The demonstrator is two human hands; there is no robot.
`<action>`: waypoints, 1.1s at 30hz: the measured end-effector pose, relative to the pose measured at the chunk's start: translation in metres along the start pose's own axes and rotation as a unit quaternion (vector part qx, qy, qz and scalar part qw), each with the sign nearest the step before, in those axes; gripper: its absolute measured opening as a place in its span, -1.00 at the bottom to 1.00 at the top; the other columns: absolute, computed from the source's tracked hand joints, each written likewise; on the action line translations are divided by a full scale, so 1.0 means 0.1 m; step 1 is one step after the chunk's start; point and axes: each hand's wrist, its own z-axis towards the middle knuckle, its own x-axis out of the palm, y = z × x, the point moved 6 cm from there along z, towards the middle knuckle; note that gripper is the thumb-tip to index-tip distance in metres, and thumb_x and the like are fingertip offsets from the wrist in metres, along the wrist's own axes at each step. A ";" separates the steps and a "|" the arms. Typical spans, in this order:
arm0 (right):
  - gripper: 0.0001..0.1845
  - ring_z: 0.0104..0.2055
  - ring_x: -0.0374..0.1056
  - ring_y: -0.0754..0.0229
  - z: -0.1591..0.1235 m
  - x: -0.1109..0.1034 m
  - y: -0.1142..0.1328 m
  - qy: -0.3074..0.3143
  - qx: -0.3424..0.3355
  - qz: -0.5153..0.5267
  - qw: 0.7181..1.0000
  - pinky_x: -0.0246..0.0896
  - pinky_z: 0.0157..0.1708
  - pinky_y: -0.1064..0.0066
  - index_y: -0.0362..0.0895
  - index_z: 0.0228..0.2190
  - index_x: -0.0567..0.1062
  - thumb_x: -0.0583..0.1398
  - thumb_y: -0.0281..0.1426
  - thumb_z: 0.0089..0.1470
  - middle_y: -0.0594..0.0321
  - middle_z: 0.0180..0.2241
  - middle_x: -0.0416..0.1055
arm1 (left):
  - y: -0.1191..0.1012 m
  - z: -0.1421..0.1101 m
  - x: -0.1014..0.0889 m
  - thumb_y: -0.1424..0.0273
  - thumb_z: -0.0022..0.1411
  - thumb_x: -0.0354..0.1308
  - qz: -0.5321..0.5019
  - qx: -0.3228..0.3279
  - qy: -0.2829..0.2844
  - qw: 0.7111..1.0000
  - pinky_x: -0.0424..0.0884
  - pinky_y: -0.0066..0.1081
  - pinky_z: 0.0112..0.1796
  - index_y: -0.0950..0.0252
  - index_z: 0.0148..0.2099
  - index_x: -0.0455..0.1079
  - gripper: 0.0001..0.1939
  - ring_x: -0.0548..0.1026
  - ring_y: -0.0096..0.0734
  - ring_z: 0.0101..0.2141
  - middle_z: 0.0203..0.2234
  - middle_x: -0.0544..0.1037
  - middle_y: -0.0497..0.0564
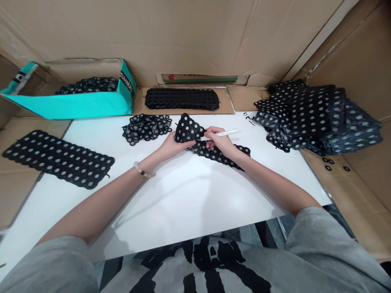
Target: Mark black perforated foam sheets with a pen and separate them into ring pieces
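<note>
The left hand (175, 145) curls around a bunched black dotted sheet (189, 129), and the right hand (218, 140) pinches a thin white stick (224, 132) just beside it.

The black sheet (189, 129) at twelve o'clock showed rows of pale grey dots. The box (73, 105) at ten o'clock was teal, the tabletop (189, 199) white, and the grey shirt (317, 248) at six bore black print.

Matt black sheet (187, 130), probably rubber, smooth white tabletop (195, 203)
</note>
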 end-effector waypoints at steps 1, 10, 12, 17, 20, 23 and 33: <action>-0.67 -0.63 0.33 0.32 0.01 0.00 -0.01 0.001 -0.004 -0.006 1.000 0.07 -0.75 0.56 -0.09 -0.59 0.32 0.34 -0.25 -0.03 0.38 -0.63 0.29 | 0.01 0.01 0.00 0.07 -0.02 0.42 0.003 -0.001 0.003 1.000 0.50 -0.17 0.01 0.31 -0.12 0.51 -0.49 0.52 0.00 -0.01 -0.07 0.63 0.13; -0.79 -0.57 0.32 0.29 -0.08 0.03 0.04 0.008 -0.050 -0.109 0.993 0.12 -0.63 0.48 -0.05 -0.49 0.34 0.23 -0.25 0.09 0.35 -0.51 0.39 | 0.07 0.05 0.03 0.13 -0.01 0.42 -0.045 -0.019 -0.017 0.999 0.49 -0.16 0.05 0.32 -0.08 0.51 -0.50 0.52 -0.01 0.03 -0.02 0.62 0.13; -0.79 -0.53 0.32 0.29 -0.12 0.05 0.10 -0.002 -0.078 -0.154 0.985 0.14 -0.59 0.46 -0.05 -0.50 0.34 0.21 -0.27 0.10 0.32 -0.43 0.42 | 0.06 0.04 0.05 0.16 -0.01 0.42 -0.069 -0.027 -0.013 0.997 0.48 -0.15 0.06 0.33 -0.06 0.51 -0.49 0.51 -0.01 0.04 0.00 0.61 0.15; -0.80 -0.48 0.31 0.27 -0.09 0.08 0.15 -0.029 -0.121 -0.183 0.975 0.18 -0.53 0.44 -0.07 -0.52 0.39 0.23 -0.31 0.09 0.28 -0.39 0.44 | 0.04 0.04 0.08 0.16 -0.05 0.44 -0.112 -0.047 0.015 0.992 0.49 -0.12 0.06 0.31 0.03 0.48 -0.39 0.52 -0.01 0.06 0.06 0.59 0.18; -0.77 -0.60 0.27 0.27 0.00 0.02 0.03 0.000 -0.021 -0.109 0.994 0.13 -0.61 0.44 -0.07 -0.53 0.40 0.27 -0.26 0.07 0.34 -0.59 0.35 | 0.06 0.04 0.07 0.11 -0.05 0.44 -0.112 -0.054 0.016 0.992 0.48 -0.10 0.09 0.29 0.06 0.47 -0.35 0.52 0.00 0.08 0.08 0.58 0.19; -0.66 -0.59 0.31 0.30 0.06 -0.07 0.00 0.023 0.021 0.008 0.999 0.10 -0.63 0.50 -0.09 -0.56 0.36 0.37 -0.20 -0.04 0.37 -0.63 0.30 | 0.02 0.05 0.03 0.05 0.03 0.38 -0.088 -0.009 0.003 0.996 0.39 -0.09 0.17 0.28 0.08 0.47 -0.37 0.46 -0.01 0.15 0.09 0.57 0.19; -0.54 -0.54 0.37 0.37 -0.01 0.06 0.07 0.030 0.006 0.122 0.992 0.16 -0.61 0.57 -0.11 -0.51 0.35 0.45 -0.12 -0.08 0.37 -0.52 0.38 | -0.08 0.00 0.07 0.04 0.03 0.38 0.012 0.038 0.043 0.998 0.28 -0.09 0.25 0.24 0.13 0.49 -0.33 0.42 0.05 0.19 0.11 0.57 0.11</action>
